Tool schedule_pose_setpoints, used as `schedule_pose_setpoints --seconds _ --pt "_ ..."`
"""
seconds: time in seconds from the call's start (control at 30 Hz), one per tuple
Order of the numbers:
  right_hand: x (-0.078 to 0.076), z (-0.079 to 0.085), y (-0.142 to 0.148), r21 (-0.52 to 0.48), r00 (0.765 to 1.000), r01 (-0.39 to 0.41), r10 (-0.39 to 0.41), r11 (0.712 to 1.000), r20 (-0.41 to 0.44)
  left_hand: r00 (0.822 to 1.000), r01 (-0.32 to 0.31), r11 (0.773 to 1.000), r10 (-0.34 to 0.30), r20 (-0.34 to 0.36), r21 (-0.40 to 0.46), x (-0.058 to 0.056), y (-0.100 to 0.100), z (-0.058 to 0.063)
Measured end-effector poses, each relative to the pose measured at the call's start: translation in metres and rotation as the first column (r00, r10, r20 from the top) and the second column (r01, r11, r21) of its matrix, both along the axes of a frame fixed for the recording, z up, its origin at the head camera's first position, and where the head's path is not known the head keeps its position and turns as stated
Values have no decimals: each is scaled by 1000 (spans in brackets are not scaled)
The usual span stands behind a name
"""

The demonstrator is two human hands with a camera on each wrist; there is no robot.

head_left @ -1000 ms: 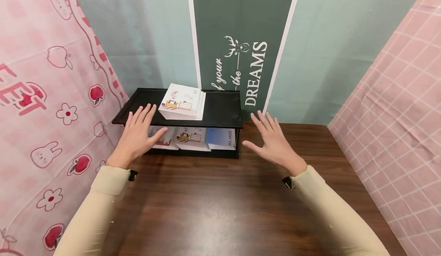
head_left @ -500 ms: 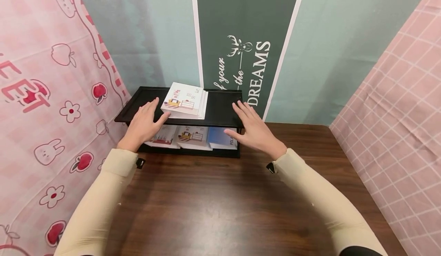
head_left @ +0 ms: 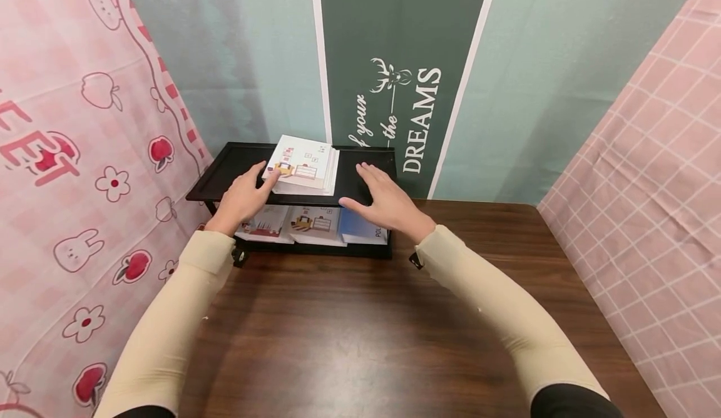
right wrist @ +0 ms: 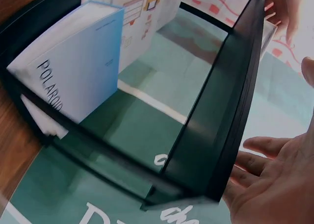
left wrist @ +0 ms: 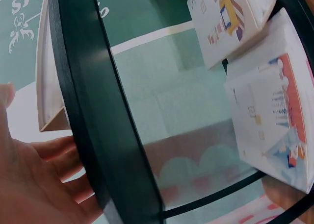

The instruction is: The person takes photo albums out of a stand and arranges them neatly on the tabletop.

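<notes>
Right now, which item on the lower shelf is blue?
The POLAROID one, at the right end; the middle one and left one look mostly white.

Right fingers (right wrist: 267,146) beside black shelf (right wrist: 210,131)

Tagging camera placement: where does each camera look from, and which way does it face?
Head: worn on the head, facing forward and down at the black rack on the table; left hand, right hand and sleeves show.
Left wrist: worn there, looking into the rack at white books; part of the left hand shows.
Right wrist: worn there, looking into the rack at the blue book; both hands show in part.
Both wrist views share the rack and white books.
</notes>
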State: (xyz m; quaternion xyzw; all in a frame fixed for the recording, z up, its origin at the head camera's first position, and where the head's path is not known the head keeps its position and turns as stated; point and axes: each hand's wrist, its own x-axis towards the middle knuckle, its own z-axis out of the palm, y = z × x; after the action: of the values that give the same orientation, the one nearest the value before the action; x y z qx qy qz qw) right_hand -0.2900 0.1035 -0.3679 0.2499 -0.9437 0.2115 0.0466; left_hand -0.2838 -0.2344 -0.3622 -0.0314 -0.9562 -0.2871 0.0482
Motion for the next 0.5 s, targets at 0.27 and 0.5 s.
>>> schedule_pose_setpoints --seconds 0.27,0.5 --pt "-9 1 -29 -64 997 52 -49 997 57 1000 6 995 -5 -15 102 -12 5 -1" --pt "-16 -5 -45 -84 993 94 -87 992 76 999 -26 993 29 -30 119 -14 7 -7"
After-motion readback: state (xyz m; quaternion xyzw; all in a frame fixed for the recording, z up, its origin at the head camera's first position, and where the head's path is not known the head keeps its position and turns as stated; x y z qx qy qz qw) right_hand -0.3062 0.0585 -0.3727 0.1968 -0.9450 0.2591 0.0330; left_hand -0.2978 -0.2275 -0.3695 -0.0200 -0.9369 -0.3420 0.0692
